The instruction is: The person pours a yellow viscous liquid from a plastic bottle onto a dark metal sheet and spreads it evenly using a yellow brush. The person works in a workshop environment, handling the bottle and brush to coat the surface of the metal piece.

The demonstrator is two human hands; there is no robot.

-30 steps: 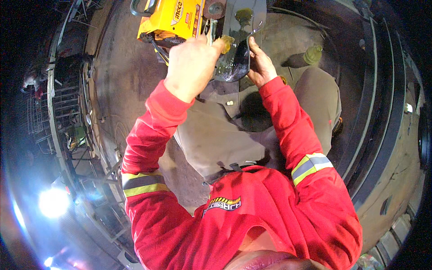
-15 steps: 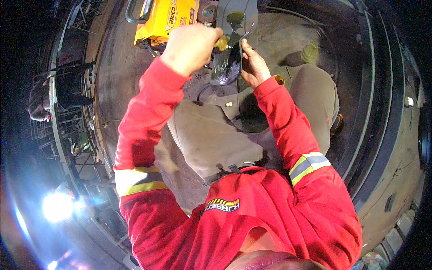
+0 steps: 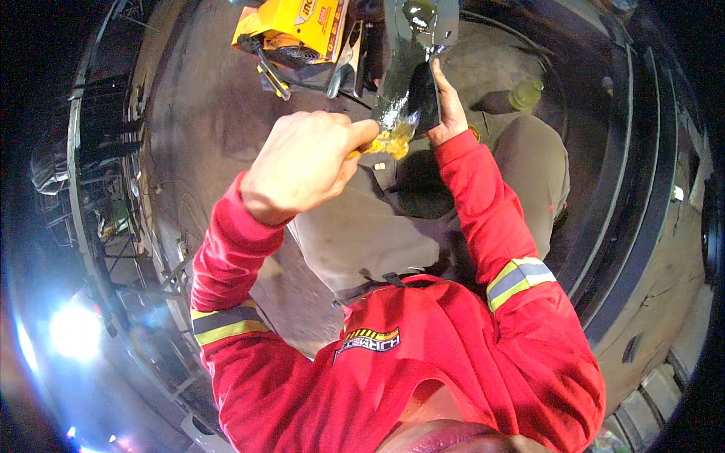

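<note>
My left hand (image 3: 310,158) is closed on a lumpy, wet-looking yellow sponge-like piece (image 3: 394,143), whose exact kind I cannot make out. The piece touches the near end of a long, dark, glossy plate (image 3: 408,72). That plate shines with wet streaks and stands over my lap, its far end cut off by the upper edge. Along its right edge my right hand (image 3: 451,109) grips it, thumb showing at the side and the other fingers mostly hidden behind.
A yellow box-shaped machine (image 3: 294,30) sits at the far left, with a metal clamp (image 3: 347,64) and a yellow-black tool (image 3: 272,78) beside it. Right of the plate is a yellowish translucent bottle (image 3: 525,94). Long dark metal beams (image 3: 615,174) run along the right.
My left hand has drawn the yellow piece toward me, down to the plate's near end. The plate has shifted slightly right, and more of the clamp and yellow-black tool shows.
</note>
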